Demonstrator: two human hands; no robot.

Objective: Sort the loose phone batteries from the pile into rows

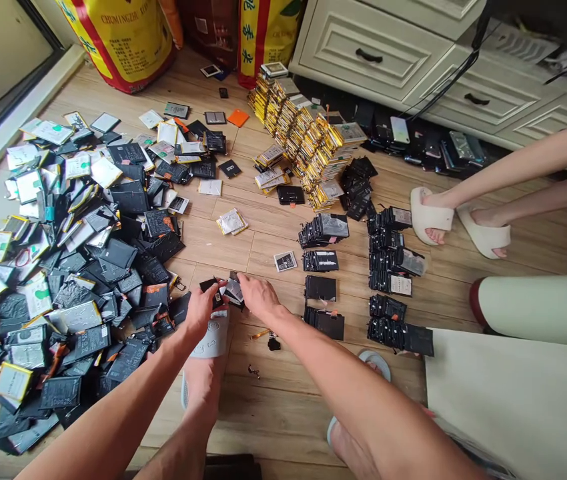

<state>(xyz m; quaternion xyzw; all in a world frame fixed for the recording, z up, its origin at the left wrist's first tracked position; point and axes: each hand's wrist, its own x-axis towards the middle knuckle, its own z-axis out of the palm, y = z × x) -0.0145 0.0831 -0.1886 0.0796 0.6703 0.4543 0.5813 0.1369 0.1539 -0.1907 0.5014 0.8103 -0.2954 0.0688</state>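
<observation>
My left hand [202,308] and my right hand [258,295] meet low over the wooden floor, just ahead of my slippered left foot [212,339]. Both are closed on a few flat phone batteries [231,291], black and silver, held between them. A big loose heap of batteries [78,260] spreads to the left of my hands. To the right stand sorted black stacks [324,280] in rows, with more stacks [389,267] beyond them.
Tall yellow-edged battery piles [308,143] stand at the back centre. Another person's legs in white slippers [456,223] reach in from the right. White drawers [403,60], yellow sacks [123,37], a pale cushion [538,310] and small scraps [273,343] lie around.
</observation>
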